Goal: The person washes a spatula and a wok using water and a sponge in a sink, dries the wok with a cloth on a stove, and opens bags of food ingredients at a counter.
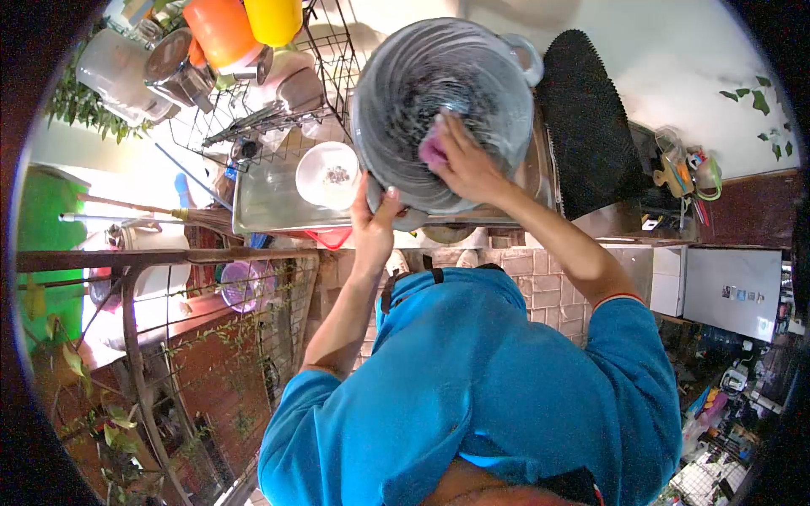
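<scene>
A large grey pot [388, 93] with whitish suds smeared in swirls inside is tilted so its opening faces the camera. My left hand [374, 221] grips the pot at its lower left edge. Inside the pot, my right hand [464, 163] presses a pink sponge or cloth [434, 150] against the soapy surface. A round handle [529, 61] sticks out at the pot's upper right. Just left of the pot, a white bowl [319, 173] with small dark bits in it sits on the metal sink surface [266, 201].
A wire dish rack [336, 59] with cups and containers stands at the upper left. To the pot's right is a black ridged board or mat [586, 126]. A metal railing [202, 255] runs along the left. Something red lies below the bowl.
</scene>
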`<action>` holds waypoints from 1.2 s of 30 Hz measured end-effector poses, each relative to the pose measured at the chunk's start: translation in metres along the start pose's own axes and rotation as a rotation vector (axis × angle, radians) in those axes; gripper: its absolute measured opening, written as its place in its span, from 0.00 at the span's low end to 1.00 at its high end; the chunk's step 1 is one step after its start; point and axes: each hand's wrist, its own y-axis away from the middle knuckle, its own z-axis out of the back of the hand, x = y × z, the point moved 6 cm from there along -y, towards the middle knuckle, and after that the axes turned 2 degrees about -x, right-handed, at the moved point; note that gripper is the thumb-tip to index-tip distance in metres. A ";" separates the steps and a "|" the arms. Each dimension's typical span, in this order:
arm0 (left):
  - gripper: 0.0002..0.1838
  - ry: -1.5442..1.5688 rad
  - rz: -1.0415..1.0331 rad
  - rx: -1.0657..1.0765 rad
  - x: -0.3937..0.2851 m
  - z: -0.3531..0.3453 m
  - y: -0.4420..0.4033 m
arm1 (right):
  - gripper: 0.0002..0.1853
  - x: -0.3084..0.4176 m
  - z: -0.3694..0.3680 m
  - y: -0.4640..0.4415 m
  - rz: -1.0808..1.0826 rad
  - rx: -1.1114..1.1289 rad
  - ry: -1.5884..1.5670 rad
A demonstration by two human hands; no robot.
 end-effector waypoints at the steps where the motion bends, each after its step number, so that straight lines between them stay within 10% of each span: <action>1: 0.23 -0.034 -0.050 0.127 0.000 -0.009 -0.003 | 0.36 0.014 0.002 -0.008 0.031 -0.075 -0.201; 8: 0.21 -0.065 0.040 0.149 0.006 -0.012 -0.008 | 0.27 0.084 0.027 -0.013 0.194 -0.092 -0.644; 18: 0.23 0.227 0.215 -0.015 0.029 -0.016 0.001 | 0.17 0.064 0.028 0.033 0.250 0.167 -0.452; 21: 0.32 -0.154 0.181 -0.099 0.021 -0.005 0.002 | 0.18 0.015 0.027 0.039 -0.068 0.332 -0.143; 28: 0.27 -0.211 0.049 0.176 0.005 -0.015 0.006 | 0.26 -0.085 0.105 -0.021 -0.318 -0.453 0.659; 34: 0.32 -0.250 0.024 0.221 -0.013 -0.043 0.034 | 0.27 -0.017 0.097 -0.077 0.047 -0.675 0.311; 36: 0.32 -0.297 0.019 0.159 -0.014 -0.040 0.032 | 0.26 0.026 0.067 -0.072 0.092 -0.419 -0.002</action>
